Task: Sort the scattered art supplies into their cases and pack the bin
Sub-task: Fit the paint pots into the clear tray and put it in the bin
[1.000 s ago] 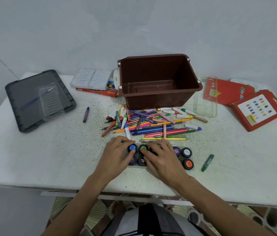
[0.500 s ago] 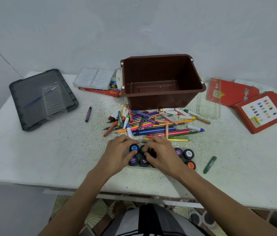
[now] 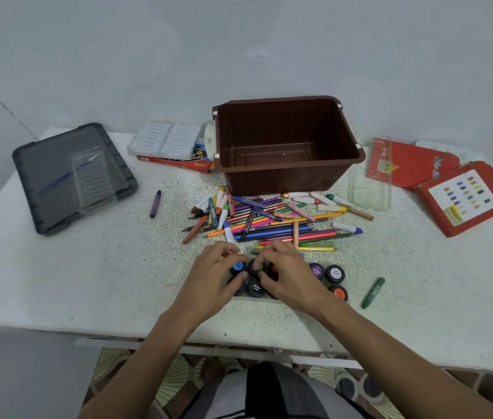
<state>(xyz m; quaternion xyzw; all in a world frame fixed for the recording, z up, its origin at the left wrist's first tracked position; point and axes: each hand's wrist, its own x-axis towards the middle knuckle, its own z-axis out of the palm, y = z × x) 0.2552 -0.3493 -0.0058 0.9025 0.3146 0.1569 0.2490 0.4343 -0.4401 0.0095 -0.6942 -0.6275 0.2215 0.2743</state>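
Down at the near edge of the desk (image 3: 57,267), both hands are busy among the paint pots. The left hand (image 3: 208,282) has its fingers curled over the blue-lidded pot (image 3: 237,266), thumb tucked in on the near side, and that is a proper grip. The right hand (image 3: 290,276) pinches the green-lidded pot (image 3: 259,267) right beside it, forefinger on top and thumb closing from the near side. The two pots sit shoulder to shoulder, and a dark-lidded pot (image 3: 254,287) is just in front of them.

Off to the right in the same cluster are the purple-lidded pot (image 3: 317,271), the white-lidded pot (image 3: 335,273) and the orange-lidded pot (image 3: 338,292). All of them seem to sit in a shallow clear tray (image 3: 251,298), though its outline is hard to make out. A green crayon (image 3: 372,292) lies alone just right of that group.

Beyond the hands sprawls the pile of pencils, markers and crayons (image 3: 269,222), loose on the desk. Behind it stands the brown bin (image 3: 284,182), open-topped and upright, with nothing showing on its floor. A purple crayon (image 3: 155,203) lies apart to the left of the pile.

At far left is a grey lid (image 3: 45,189) with a clear plastic insert (image 3: 94,179) resting on it. Left of the bin, a white moulded tray (image 3: 165,140) sits on top of a red box (image 3: 175,161). On the right, a clear case (image 3: 372,176) stands near the bin, and two red cardboard cases (image 3: 408,164) lie beyond it.
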